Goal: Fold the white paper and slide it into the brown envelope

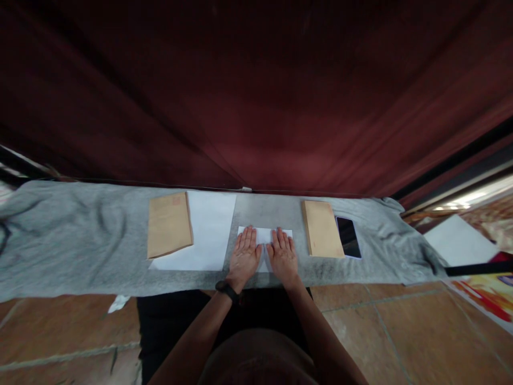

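Observation:
My left hand (243,255) and my right hand (282,254) lie flat, side by side, fingers stretched out, pressing on a folded white sheet of paper (265,233) on the grey cloth (80,240). A black band sits on my left wrist. To the left lies a brown envelope (169,224) on top of a white paper stack (208,230). A stack of brown envelopes (321,228) lies to the right, with a black phone (348,237) beside it.
A dark red curtain (256,96) hangs right behind the cloth. Brown floor tiles (380,331) show on either side of my legs. White paper (460,240) and a colourful sheet (489,294) lie at the far right.

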